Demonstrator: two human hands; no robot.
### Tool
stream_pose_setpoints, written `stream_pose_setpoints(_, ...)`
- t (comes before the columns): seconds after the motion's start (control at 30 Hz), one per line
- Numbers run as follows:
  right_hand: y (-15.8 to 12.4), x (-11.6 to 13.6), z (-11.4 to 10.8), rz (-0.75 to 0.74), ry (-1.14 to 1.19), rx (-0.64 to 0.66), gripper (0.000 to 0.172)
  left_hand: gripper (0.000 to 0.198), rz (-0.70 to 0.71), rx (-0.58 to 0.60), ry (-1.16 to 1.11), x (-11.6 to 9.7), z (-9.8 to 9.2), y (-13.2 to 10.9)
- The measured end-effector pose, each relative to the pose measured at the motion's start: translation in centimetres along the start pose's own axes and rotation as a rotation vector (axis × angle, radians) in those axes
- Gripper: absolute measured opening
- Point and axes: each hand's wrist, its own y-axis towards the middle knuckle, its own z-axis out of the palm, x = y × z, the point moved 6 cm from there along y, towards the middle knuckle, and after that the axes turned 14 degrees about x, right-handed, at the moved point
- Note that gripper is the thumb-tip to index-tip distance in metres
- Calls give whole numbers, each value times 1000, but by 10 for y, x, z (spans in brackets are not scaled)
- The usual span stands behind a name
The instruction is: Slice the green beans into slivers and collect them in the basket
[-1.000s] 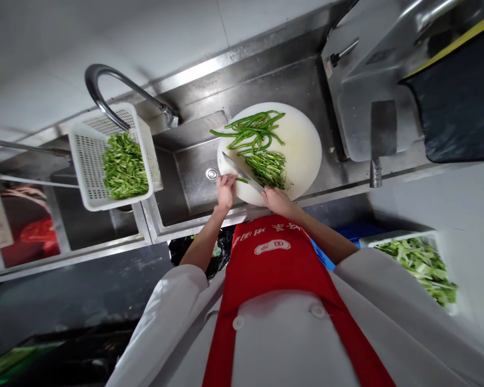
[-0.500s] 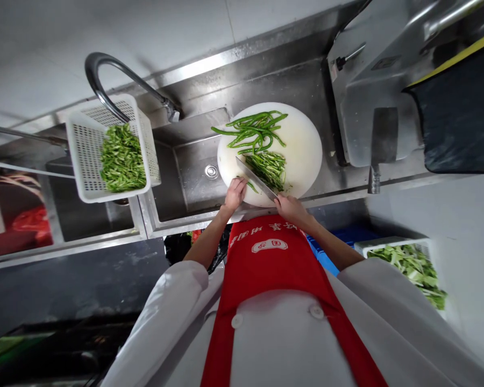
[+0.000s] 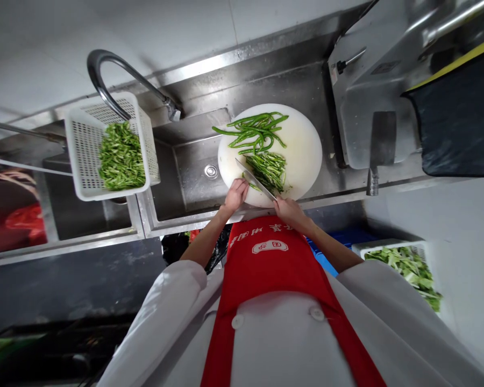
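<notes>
One diagonal knife, pointing forward-left; right fingers clasp it; left fingers pinch pod

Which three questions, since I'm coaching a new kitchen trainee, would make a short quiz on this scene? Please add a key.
1. Which hand grips the knife?
2. True or false: the white basket left of the sink drain holds sliced green pieces.
3. Fill in: on the round white board, the long green pods lie ____ from the person than the cut heap.

Key: 1. The right hand. 2. True. 3. Farther.
</notes>
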Motion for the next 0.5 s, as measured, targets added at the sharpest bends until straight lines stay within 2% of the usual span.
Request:
stream_pose_setpoints(0.27,-4,-1,-7,-8,0,-5,41,28,50,-10,1,-2,2,12)
stream_pose_setpoints(0.37,-16,-5,-7,16,-25,2,41,28,70,-14,-1,0,4,12)
stream_pose_setpoints(0.5,-40,-12,5,75,-66,36,39,29,88,5,-3,0,5,13)
